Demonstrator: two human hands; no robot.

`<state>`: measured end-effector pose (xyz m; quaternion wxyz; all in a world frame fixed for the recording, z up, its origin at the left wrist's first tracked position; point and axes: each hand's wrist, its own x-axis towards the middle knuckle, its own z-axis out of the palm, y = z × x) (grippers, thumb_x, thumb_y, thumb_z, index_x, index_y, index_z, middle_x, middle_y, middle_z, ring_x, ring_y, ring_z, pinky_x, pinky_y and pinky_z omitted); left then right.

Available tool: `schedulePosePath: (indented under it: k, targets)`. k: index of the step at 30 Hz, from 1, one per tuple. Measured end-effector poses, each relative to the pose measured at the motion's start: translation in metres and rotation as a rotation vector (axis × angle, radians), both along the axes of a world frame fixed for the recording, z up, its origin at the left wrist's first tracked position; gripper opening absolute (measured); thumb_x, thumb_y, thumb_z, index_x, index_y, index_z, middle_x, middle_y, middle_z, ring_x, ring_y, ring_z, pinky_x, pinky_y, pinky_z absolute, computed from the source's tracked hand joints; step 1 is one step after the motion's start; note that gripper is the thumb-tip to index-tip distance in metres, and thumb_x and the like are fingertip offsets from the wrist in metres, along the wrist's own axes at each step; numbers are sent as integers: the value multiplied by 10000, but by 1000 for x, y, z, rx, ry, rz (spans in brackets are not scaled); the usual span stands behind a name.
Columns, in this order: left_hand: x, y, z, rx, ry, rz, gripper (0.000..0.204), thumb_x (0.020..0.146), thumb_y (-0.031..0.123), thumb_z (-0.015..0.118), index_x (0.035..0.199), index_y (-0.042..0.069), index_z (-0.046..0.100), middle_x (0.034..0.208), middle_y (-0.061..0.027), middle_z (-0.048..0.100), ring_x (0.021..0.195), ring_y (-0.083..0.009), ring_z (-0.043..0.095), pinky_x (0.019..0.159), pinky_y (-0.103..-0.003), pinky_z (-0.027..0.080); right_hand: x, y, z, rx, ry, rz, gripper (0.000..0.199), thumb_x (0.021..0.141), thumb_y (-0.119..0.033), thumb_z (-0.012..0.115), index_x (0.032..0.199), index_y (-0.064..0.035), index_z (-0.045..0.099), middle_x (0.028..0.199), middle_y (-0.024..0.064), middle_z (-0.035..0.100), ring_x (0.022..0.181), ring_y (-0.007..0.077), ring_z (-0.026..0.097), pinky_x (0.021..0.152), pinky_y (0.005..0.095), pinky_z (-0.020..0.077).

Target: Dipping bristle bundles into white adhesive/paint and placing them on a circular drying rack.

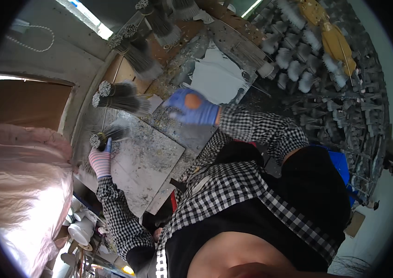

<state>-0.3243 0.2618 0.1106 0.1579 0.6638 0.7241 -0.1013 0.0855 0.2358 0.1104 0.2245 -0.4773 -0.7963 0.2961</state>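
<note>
My left hand (100, 162), in a pink-striped glove with blue fingertips, is closed around a bundle of thin grey stems (118, 131). Its pale, round cut end points left, and my thumb lies along its near side. My right hand (191, 106), in a blue glove with an orange patch on the back, hovers over the work table (155, 136). Motion smears its fingers, so I cannot tell whether they hold anything. Just beyond it, a sheet of white paste (217, 76) with ragged edges lies on a dark board.
More stem bundles (124, 99) lie along the table's far left side, with others (143, 60) farther back. At the right stands a rack (344, 116) crowded with grey tufted pieces. Yellow cloth (337, 44) hangs over it. A pink sheet (25, 162) covers something at the left.
</note>
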Motion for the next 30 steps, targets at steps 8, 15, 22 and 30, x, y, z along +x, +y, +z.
schedulePosePath:
  k: [8, 15, 22, 30]
  targets:
    - [24, -15, 9, 122, -294, 59, 442, 821, 406, 782, 1038, 24, 727, 974, -172, 740, 859, -290, 722, 785, -367, 539, 355, -19, -113, -468, -1010, -815, 644, 835, -402, 674, 1374, -95, 499, 1456, 135, 478, 1332, 294, 472, 1097, 440, 396]
    - [-29, -25, 3, 89, -491, 189, 335, 836, 204, 776, 1029, -53, 685, 948, -91, 724, 839, -185, 657, 803, -327, 518, 413, 3, -142, -708, -993, -850, 669, 908, -404, 566, 1467, -86, 379, 1511, 151, 424, 1387, 316, 416, 1111, 480, 360]
    - [-17, -44, -1, 200, -818, 51, 473, 839, 172, 732, 1222, -74, 602, 1011, -87, 684, 849, -174, 614, 821, -321, 505, 427, -45, -128, -304, -732, -946, 315, 884, -236, 542, 1141, -62, 597, 1197, 158, 613, 1093, 329, 599, 896, 471, 487]
    - [88, -16, 11, 82, -865, -223, 527, 859, 38, 679, 1340, 49, 465, 1104, -127, 613, 874, -215, 626, 777, -338, 569, 247, -130, 41, 115, 10, -640, 243, 883, -253, 595, 1032, -65, 633, 989, 176, 669, 894, 372, 643, 751, 438, 513]
